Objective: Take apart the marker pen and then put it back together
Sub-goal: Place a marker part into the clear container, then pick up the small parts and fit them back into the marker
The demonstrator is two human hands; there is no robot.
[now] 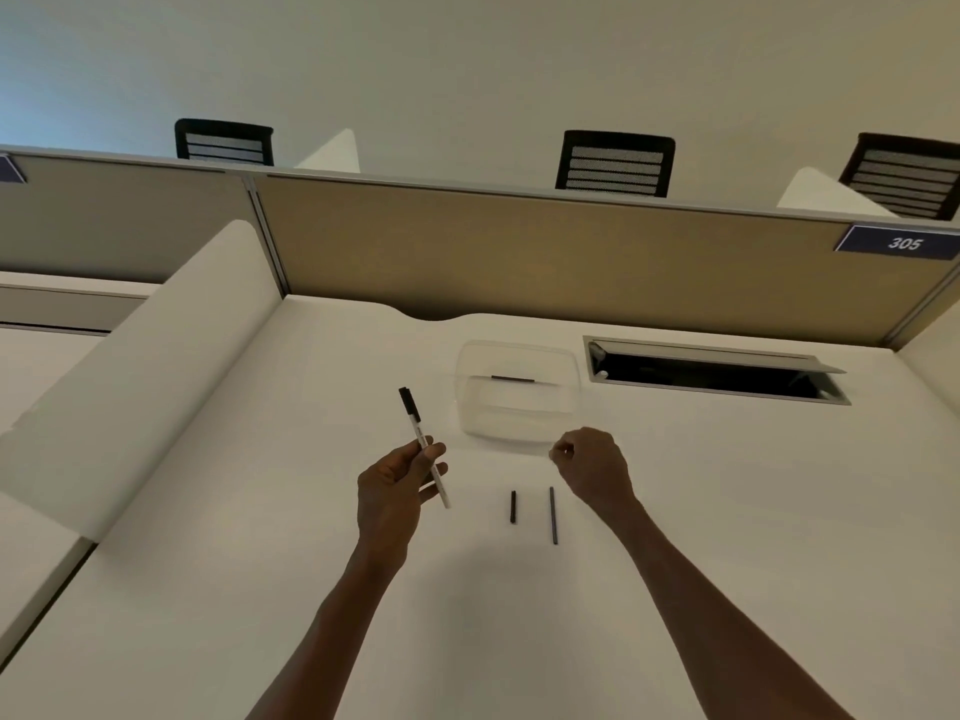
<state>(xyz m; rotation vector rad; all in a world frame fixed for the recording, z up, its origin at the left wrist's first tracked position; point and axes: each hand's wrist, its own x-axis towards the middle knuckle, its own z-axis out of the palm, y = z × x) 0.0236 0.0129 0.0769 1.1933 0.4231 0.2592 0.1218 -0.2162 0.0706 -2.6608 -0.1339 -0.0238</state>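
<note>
My left hand [400, 483] grips the white marker barrel [423, 444] near its middle, the black tip end pointing up and away. Two black parts lie on the white desk [727, 511] between my hands: a short black piece [513, 507] and, to its right, a longer thin black rod [553, 515]. My right hand [592, 462] hovers just above and right of the rod with its fingers curled closed; whether it pinches something small I cannot tell.
A clear plastic tray [517, 389] sits just beyond my hands, a thin dark strip inside. An open cable hatch [711, 371] is at the back right. Beige partition panels close off the desk's far side, and a white divider stands at the left.
</note>
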